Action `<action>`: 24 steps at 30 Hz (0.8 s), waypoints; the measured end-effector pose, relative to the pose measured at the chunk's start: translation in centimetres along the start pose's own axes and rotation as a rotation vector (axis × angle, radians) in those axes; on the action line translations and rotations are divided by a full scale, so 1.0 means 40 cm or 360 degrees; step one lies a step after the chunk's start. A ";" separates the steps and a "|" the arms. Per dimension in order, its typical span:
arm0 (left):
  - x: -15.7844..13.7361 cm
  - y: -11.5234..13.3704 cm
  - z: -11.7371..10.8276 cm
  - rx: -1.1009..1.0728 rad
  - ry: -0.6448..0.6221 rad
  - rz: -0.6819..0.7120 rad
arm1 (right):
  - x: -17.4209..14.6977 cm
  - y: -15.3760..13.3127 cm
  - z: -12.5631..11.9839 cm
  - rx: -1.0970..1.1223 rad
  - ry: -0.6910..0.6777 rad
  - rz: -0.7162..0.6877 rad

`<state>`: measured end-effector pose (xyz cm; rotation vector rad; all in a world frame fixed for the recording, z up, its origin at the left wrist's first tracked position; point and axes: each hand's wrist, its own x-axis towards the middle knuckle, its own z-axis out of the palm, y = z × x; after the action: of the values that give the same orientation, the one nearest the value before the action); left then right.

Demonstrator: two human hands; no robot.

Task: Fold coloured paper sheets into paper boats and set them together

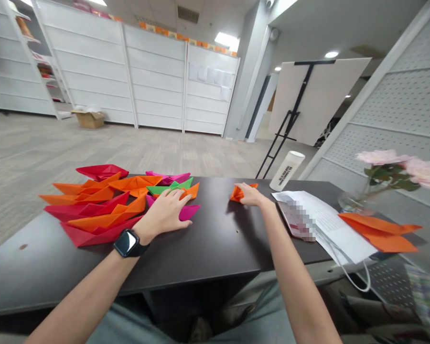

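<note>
Folded paper boats in red, orange, magenta and green stand crowded on the left of the dark table [215,248]. My left hand [163,212], a black watch on its wrist, lies over the right end of this group with its fingers spread. Under and around those fingers are a magenta boat [189,212], a small orange boat [193,190] and a green boat [184,185], each partly covered. Farther right, my right hand [250,195] is closed on a crumpled-looking piece of folded orange paper [236,193] at the table's far side; its full shape is hidden.
Right of my right arm are a white cup [287,171], a phone [295,222], white paper sheets [329,222] and a white cable [365,282]. An orange folded paper [383,231] lies near a glass vase [356,201] of pink flowers.
</note>
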<state>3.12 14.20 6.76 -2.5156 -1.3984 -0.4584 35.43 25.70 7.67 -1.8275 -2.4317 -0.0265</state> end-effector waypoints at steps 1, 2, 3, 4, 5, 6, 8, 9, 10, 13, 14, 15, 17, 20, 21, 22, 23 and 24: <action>-0.002 -0.008 0.006 0.0012 -0.0024 -0.0008 | -0.010 0.005 0.020 0.0019 0.0001 -0.0021; -0.004 -0.016 0.011 0.0026 -0.0036 -0.0021 | -0.017 0.008 0.036 0.0038 0.0017 -0.0033; -0.005 -0.024 0.013 0.0043 -0.0050 -0.0038 | -0.023 0.009 0.048 0.0060 0.0042 -0.0044; -0.007 -0.031 0.014 0.0061 -0.0066 -0.0056 | -0.028 0.010 0.055 0.0082 0.0073 -0.0042; -0.008 -0.037 0.013 0.0078 -0.0082 -0.0075 | -0.034 0.011 0.059 0.0108 0.0103 -0.0036; -0.010 -0.043 0.011 0.0094 -0.0098 -0.0095 | -0.041 0.012 0.060 0.0139 0.0129 -0.0029; -0.015 -0.056 0.006 0.0119 -0.0120 -0.0131 | -0.058 0.014 0.055 0.0217 0.0172 -0.0017; -0.018 -0.061 0.003 0.0129 -0.0123 -0.0148 | -0.068 0.014 0.051 0.0266 0.0195 -0.0009; -0.021 -0.066 -0.001 0.0138 -0.0120 -0.0163 | -0.081 0.012 0.045 0.0322 0.0222 0.0000; -0.024 -0.069 -0.016 0.0164 -0.0090 -0.0188 | -0.128 -0.010 0.026 0.0541 0.0324 0.0018; -0.023 -0.063 -0.023 0.0164 -0.0070 -0.0179 | -0.146 -0.026 0.020 0.0635 0.0361 0.0013; -0.020 -0.054 -0.031 0.0132 -0.0030 -0.0163 | -0.164 -0.046 0.016 0.0736 0.0399 0.0004; -0.009 -0.023 -0.046 -0.0097 0.0118 -0.0134 | -0.200 -0.101 0.012 0.0957 0.0457 -0.0023; 0.016 0.042 -0.056 -0.0931 0.0257 -0.0161 | -0.242 -0.201 0.017 0.1292 0.0467 -0.0095; 0.025 0.064 -0.053 -0.1269 0.0132 -0.0127 | -0.252 -0.233 0.019 0.1675 0.0403 -0.0167; 0.034 0.084 -0.047 -0.1572 -0.0014 -0.0074 | -0.259 -0.260 0.021 0.2015 0.0315 -0.0249; 0.041 0.101 -0.039 -0.1798 -0.0127 -0.0054 | -0.264 -0.283 0.022 0.2225 0.0229 -0.0312; 0.047 0.114 -0.027 -0.1976 -0.0210 -0.0066 | -0.268 -0.301 0.023 0.2356 0.0152 -0.0343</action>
<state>7.75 12.93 8.27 -3.4348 -1.4407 -1.5911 26.78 12.14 6.36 -0.8003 -1.5823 1.2227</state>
